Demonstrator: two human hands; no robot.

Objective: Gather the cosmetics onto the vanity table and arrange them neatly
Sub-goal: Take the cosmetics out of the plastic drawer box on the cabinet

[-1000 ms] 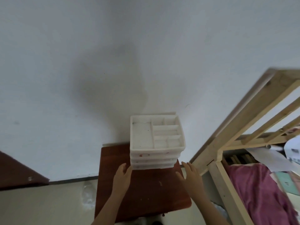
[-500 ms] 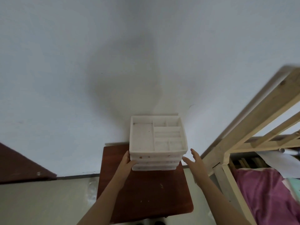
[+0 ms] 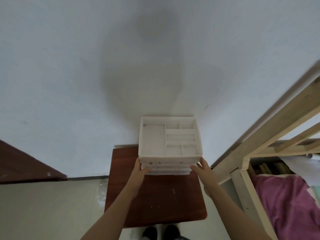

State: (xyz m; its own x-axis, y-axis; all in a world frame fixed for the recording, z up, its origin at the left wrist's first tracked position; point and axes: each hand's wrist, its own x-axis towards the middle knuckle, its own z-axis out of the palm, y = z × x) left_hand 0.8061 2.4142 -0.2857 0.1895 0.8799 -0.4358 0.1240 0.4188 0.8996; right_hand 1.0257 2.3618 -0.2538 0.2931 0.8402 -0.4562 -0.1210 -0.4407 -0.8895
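Observation:
A white plastic organizer (image 3: 154, 141) with an open compartment tray on top and drawers below stands at the back of a small reddish-brown table (image 3: 155, 201), against the wall. Nothing lies in its top compartments, and no cosmetics are visible anywhere. My left hand (image 3: 139, 172) grips the organizer's lower left front corner, thumb on the drawer fronts. My right hand (image 3: 205, 172) holds the lower right front corner, thumb on the front and fingers along the side.
A pale wooden bed frame (image 3: 259, 135) with a pink blanket (image 3: 284, 201) stands close on the right. A dark brown piece of furniture (image 3: 22, 165) juts in at the left. A crumpled clear bag (image 3: 102, 189) lies on the floor left of the table. My shoes (image 3: 150, 232) show below the table's front edge.
Both hands moved forward from the tabletop and closed in on the organizer's two front corners. The view has shifted slightly closer.

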